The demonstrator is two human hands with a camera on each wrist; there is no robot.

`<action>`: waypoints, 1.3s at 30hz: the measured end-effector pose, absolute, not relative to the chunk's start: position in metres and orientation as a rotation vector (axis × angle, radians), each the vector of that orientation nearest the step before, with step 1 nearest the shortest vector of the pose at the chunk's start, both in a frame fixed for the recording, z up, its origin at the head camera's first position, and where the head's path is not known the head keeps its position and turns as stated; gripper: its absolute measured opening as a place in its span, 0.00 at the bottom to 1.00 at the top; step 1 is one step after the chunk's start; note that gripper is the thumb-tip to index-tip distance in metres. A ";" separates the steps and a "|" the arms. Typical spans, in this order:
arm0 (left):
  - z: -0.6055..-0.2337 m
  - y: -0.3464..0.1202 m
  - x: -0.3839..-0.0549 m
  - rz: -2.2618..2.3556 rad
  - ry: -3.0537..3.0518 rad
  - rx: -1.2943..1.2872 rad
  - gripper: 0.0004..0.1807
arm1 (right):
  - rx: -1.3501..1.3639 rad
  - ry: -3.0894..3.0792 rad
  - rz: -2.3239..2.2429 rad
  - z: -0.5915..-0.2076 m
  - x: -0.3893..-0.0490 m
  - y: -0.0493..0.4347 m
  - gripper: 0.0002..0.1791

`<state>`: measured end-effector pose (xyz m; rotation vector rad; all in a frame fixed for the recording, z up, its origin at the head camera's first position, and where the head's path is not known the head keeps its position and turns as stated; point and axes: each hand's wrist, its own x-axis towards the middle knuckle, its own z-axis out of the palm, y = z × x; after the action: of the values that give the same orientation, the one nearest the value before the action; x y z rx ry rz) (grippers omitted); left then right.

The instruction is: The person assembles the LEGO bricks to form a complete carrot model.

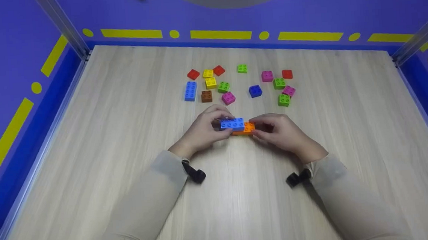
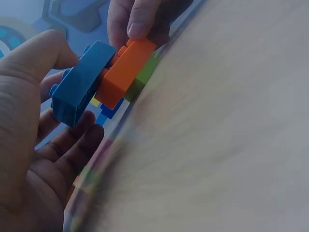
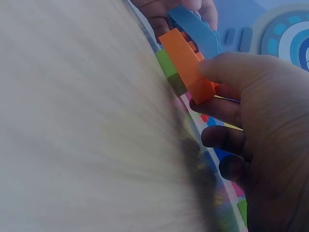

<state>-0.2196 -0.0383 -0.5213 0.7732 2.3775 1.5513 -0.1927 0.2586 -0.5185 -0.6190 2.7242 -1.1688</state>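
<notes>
My left hand (image 1: 206,130) pinches a light blue eight-stud brick (image 1: 232,124) between thumb and fingers. Thumb and forefinger of my right hand (image 1: 282,132) hold the right end of an orange brick (image 1: 249,128). The blue brick overlaps the orange one from above, shifted left, and orange studs show beside it. In the right wrist view the blue brick (image 3: 198,31) looks tilted against the orange brick (image 3: 186,65); whether they are pressed together I cannot tell. Below the orange brick, a green brick (image 3: 170,71) shows in both wrist views; from the head it is hidden.
Beyond my hands loose bricks lie scattered on the wooden table (image 1: 141,102): a light blue long brick (image 1: 190,91), a brown one (image 1: 206,96), a dark blue one (image 1: 255,91), and several red, yellow, green and pink ones. Blue panels (image 1: 222,17) wall the table's back and sides.
</notes>
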 end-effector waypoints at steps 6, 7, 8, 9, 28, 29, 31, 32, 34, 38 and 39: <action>-0.519 -0.035 -0.216 1.492 2.396 0.742 0.15 | -0.625 2.722 -1.179 -0.519 -0.193 0.259 0.21; -0.518 -0.035 -0.216 1.487 2.394 0.729 0.15 | -0.623 2.721 -1.183 -0.519 -0.193 0.259 0.21; -0.518 -0.035 -0.215 1.483 2.391 0.716 0.15 | -0.621 2.720 -1.182 -0.519 -0.193 0.259 0.21; -0.518 -0.035 -0.215 1.480 2.390 0.703 0.16 | -0.618 2.718 -1.183 -0.519 -0.193 0.259 0.21; -0.514 -0.033 -0.213 1.481 2.395 0.666 0.19 | -0.588 2.671 -1.221 -0.518 -0.194 0.258 0.20; -0.514 -0.032 -0.212 1.481 2.396 0.671 0.19 | -0.587 2.664 -1.229 -0.518 -0.194 0.258 0.20; -0.513 -0.032 -0.212 1.481 2.397 0.682 0.20 | -0.586 2.652 -1.244 -0.518 -0.194 0.258 0.20; -0.512 -0.032 -0.212 1.484 2.396 0.686 0.20 | -0.583 2.645 -1.250 -0.518 -0.193 0.258 0.20; -0.511 -0.031 -0.212 1.481 2.393 0.677 0.19 | -0.576 2.645 -1.248 -0.517 -0.193 0.258 0.20; -0.509 -0.031 -0.212 1.469 2.383 0.648 0.18 | -0.570 2.646 -1.249 -0.516 -0.192 0.257 0.20; -0.509 -0.031 -0.212 1.465 2.381 0.642 0.18 | -0.570 2.646 -1.249 -0.516 -0.192 0.257 0.20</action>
<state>-0.2122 -0.0312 -0.5091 0.6416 2.3815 1.4646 -0.1924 0.2570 -0.5158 -0.5701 2.6462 -1.2489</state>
